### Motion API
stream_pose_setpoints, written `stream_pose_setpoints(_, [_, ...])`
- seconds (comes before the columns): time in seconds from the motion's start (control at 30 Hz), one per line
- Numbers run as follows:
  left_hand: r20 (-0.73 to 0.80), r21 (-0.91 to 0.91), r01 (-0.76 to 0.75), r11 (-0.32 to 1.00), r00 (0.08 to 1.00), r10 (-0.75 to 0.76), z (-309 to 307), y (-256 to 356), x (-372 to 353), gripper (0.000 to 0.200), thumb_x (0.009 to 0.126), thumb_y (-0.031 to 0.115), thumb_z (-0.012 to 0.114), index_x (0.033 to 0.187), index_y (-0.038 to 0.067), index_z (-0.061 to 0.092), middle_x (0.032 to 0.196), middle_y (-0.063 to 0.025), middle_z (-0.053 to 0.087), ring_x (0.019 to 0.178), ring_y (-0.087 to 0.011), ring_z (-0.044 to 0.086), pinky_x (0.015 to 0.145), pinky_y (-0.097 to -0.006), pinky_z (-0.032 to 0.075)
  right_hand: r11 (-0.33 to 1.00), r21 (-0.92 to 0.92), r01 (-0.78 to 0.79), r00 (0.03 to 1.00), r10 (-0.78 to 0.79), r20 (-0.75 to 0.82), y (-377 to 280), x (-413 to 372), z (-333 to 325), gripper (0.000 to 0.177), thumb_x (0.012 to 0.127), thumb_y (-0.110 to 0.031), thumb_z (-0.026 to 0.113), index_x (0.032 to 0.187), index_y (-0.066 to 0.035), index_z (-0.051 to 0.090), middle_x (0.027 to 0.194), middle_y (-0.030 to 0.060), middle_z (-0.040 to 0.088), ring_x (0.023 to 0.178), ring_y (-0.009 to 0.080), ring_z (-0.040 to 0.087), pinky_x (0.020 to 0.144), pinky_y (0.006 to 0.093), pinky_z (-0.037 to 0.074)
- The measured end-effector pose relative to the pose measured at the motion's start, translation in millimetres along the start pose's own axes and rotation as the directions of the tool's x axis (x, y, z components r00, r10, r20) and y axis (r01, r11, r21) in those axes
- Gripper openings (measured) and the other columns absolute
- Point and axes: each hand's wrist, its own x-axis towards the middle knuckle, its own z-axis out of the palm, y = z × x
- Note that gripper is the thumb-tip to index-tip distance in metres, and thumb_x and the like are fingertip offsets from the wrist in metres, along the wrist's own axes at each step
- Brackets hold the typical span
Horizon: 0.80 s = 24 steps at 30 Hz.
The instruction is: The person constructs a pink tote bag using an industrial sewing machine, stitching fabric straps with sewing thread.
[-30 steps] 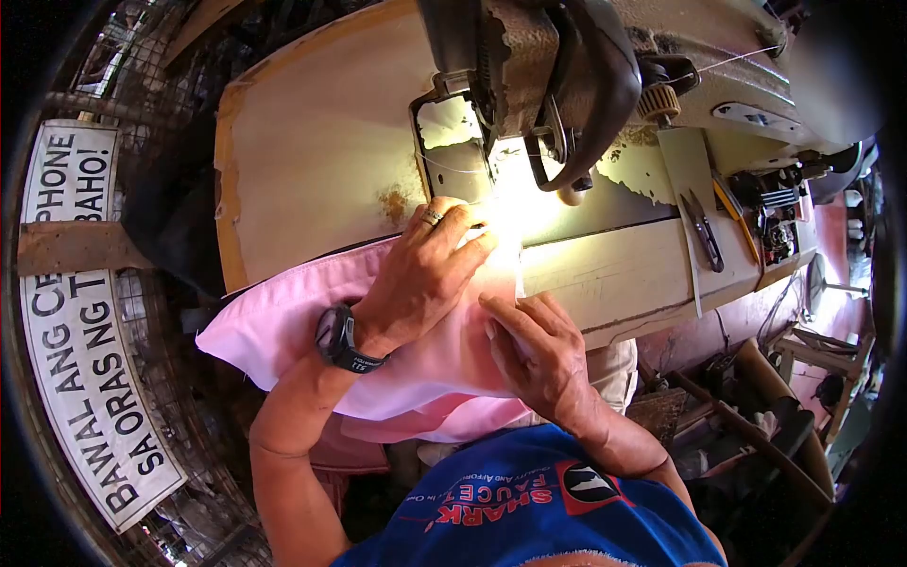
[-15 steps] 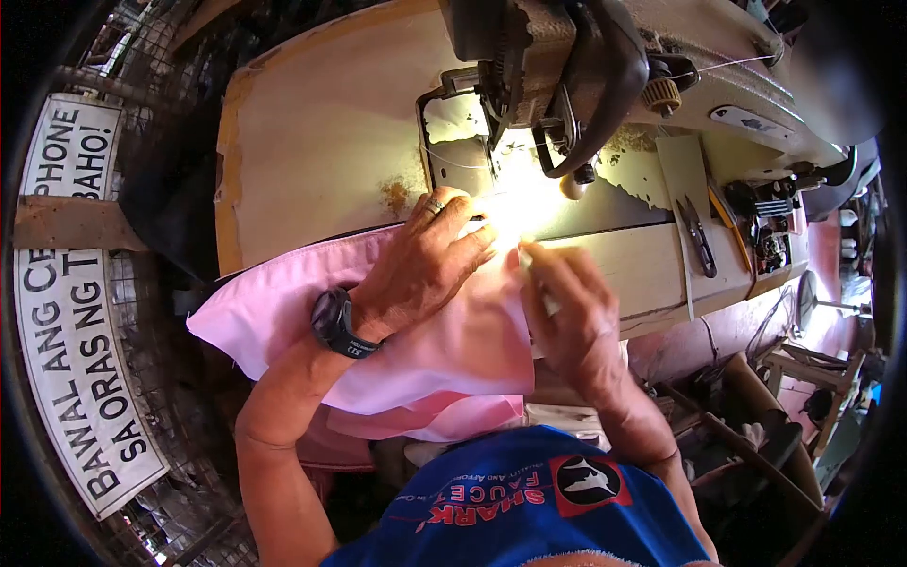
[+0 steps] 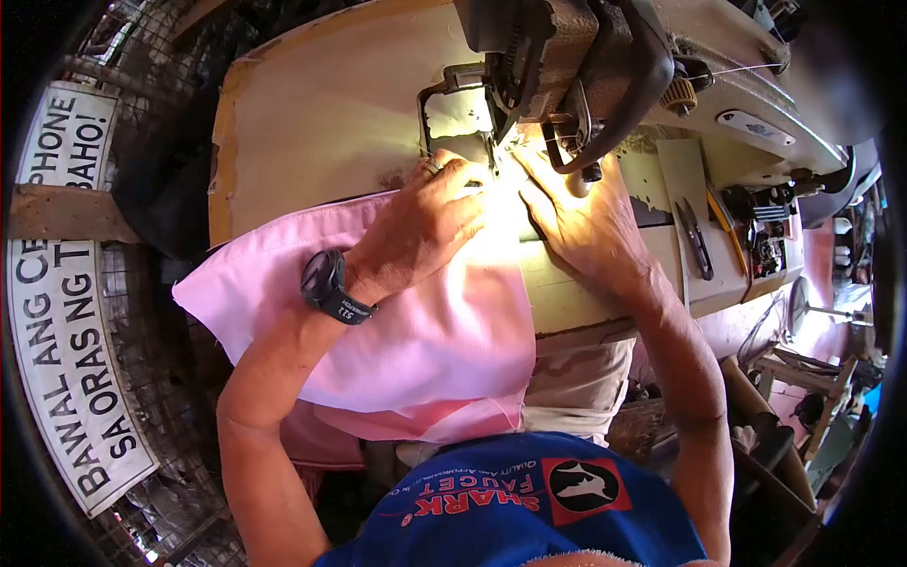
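Pink cloth (image 3: 416,350) lies on the sewing machine table and hangs over its front edge. My left hand (image 3: 435,222), with a ring on one finger and a black watch on the wrist, rests on the cloth's upper edge. Its fingers are curled, with that edge under them, left of the needle area. My right hand (image 3: 590,217) lies on the table just right of the needle, its fingers stretched toward the presser foot. The sewing machine head (image 3: 557,66) stands above both hands. Bright lamp glare hides the fingertips and the cloth under the needle.
Thread snips (image 3: 697,241) and a yellow-orange tool (image 3: 727,227) lie right of the machine, beside a pale strip (image 3: 675,180). Small parts (image 3: 770,227) sit at the table's right end. A lettered sign (image 3: 76,378) hangs on wire mesh at left.
My right hand has moved up and forward, from the cloth's right edge to beside the needle, and its fingers have straightened. My left hand has shifted slightly up with the cloth.
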Motion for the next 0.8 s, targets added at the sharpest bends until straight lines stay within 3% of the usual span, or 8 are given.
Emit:
stream_pose_setpoints(0.17, [-0.013, 0.020, 0.033, 0.999, 0.999, -0.033, -1, -16, 6, 0.024, 0.083, 0.008, 0.069, 0.106, 0.002, 0.067, 0.109, -0.0138, 0.061, 0.108, -0.0346, 0.055, 0.099, -0.0440, 0.046, 0.995, 0.076, -0.060, 0.998, 0.061, -0.012, 5, 2, 7, 0.027, 0.094, -0.023, 0.061, 0.111, -0.005, 0.071, 0.105, 0.0151, 0.070, 0.104, 0.0368, 0.060, 0.098, 0.0460, 0.043])
stream_pose_setpoints(0.27, [0.012, 0.043, 0.061, 0.997, 0.998, -0.061, -2, -16, 7, 0.026, 0.082, 0.009, 0.069, 0.107, 0.002, 0.067, 0.111, -0.0142, 0.061, 0.110, -0.0348, 0.055, 0.100, -0.0444, 0.046, 0.975, 0.140, -0.172, 0.985, 0.173, 0.009, 2, 1, 8, 0.025, 0.092, -0.022, 0.064, 0.108, -0.004, 0.070, 0.107, 0.0155, 0.071, 0.106, 0.0366, 0.059, 0.100, 0.0464, 0.042])
stream_pose_setpoints(0.5, [-0.041, 0.114, 0.104, 0.988, 0.994, -0.099, 0, -8, 5, 0.029, 0.083, 0.011, 0.069, 0.111, 0.002, 0.067, 0.115, -0.0151, 0.061, 0.114, -0.0356, 0.056, 0.103, -0.0449, 0.046, 0.936, 0.223, -0.273, 0.962, 0.268, 0.053, 0, 3, 6, 0.028, 0.091, -0.023, 0.068, 0.109, -0.002, 0.068, 0.107, 0.0171, 0.069, 0.104, 0.0379, 0.058, 0.097, 0.0463, 0.044])
stream_pose_setpoints(0.63, [-0.043, 0.181, 0.121, 0.976, 0.992, -0.114, 3, -3, 4, 0.031, 0.083, 0.012, 0.070, 0.113, 0.003, 0.067, 0.116, -0.0149, 0.061, 0.114, -0.0358, 0.056, 0.103, -0.0448, 0.046, 0.961, 0.194, -0.196, 0.980, 0.196, 0.019, 1, 2, 6, 0.025, 0.091, -0.021, 0.068, 0.107, -0.003, 0.069, 0.105, 0.0168, 0.069, 0.103, 0.0370, 0.058, 0.096, 0.0468, 0.044])
stream_pose_setpoints(0.8, [-0.063, 0.198, 0.137, 0.970, 0.990, -0.127, 3, 2, 4, 0.032, 0.084, 0.012, 0.070, 0.115, 0.004, 0.066, 0.113, -0.0139, 0.060, 0.112, -0.0347, 0.057, 0.101, -0.0436, 0.047, 0.999, -0.042, 0.009, 1.000, -0.010, -0.029, 5, -9, 2, 0.023, 0.090, -0.020, 0.070, 0.109, -0.006, 0.072, 0.095, 0.0151, 0.068, 0.095, 0.0333, 0.060, 0.087, 0.0426, 0.048])
